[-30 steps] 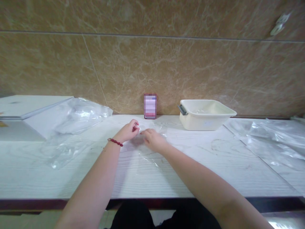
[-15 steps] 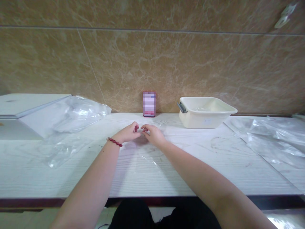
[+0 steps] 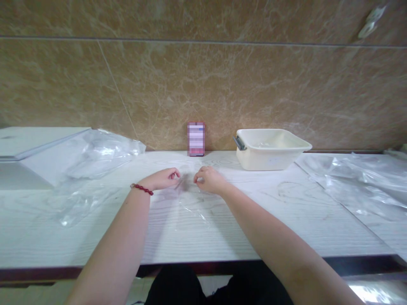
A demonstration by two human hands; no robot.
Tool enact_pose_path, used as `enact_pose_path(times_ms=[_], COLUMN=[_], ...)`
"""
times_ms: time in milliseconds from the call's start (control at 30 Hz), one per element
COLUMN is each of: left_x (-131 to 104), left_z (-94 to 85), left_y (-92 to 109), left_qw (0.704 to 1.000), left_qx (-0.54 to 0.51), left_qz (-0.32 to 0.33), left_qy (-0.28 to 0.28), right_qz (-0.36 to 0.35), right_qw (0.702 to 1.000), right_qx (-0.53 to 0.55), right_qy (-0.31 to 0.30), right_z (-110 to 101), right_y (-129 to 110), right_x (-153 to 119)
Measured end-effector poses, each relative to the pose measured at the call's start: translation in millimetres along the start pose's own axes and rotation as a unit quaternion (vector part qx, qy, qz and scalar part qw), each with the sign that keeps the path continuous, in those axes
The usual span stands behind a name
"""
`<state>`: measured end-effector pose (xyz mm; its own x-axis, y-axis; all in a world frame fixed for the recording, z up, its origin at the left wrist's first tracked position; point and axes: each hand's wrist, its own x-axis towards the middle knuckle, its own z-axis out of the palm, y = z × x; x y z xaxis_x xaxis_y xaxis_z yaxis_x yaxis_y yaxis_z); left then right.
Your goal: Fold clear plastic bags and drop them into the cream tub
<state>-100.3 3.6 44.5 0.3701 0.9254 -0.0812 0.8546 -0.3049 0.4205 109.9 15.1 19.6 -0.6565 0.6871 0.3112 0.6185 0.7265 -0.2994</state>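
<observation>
Left hand and right hand, both curled, have been drawn apart over clear film, apparently spreading it; whether it is pinched cannot be told.

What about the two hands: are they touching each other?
No, a visible gap separates the left hand from the right hand over the white wood-grain tabletop.

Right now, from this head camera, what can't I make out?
Head view, throughout:
Clear film near the hands: transparent, so its full outline and any grip on it are lost.
Phone-like device: screen pixelated.
Cream tub: front wall hides part of the floor inside.
White box: left end cut off by the picture's edge.
</observation>
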Motion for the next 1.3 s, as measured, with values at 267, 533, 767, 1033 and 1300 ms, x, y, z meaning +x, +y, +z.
enact_pose_path(times_ms=[267,533,767,1033,1300], left_x=[2.0,5.0,9.4,10.7,8.2], left_z=[-0.7,5.1,9.2,11.0,9.0], left_y=[-4.5,-13.5,-23.6,-27.5,-25.6], left_qw=[0.997,0.996,0.995,0.995,0.997], left_qx=[0.038,0.05,0.056,0.048,0.029], left_qz=[0.062,0.064,0.065,0.067,0.04], left_qy=[-0.006,-0.022,-0.055,-0.056,-0.064], right_qz=[-0.007,0.005,0.016,0.066,0.121], right_qw=[1.0,0.999,0.999,0.998,0.99], right_qx=[0.012,0.01,0.006,-0.011,0.001], right_qy=[-0.022,-0.035,-0.047,-0.015,-0.067], right_z=[-2.6,-5.8,-7.9,-3.3,-6.0], right_y=[4.0,0.7,4.9,4.5,13.7], right_x=[-4.6,-4.8,-5.6,-6.2,-5.8])
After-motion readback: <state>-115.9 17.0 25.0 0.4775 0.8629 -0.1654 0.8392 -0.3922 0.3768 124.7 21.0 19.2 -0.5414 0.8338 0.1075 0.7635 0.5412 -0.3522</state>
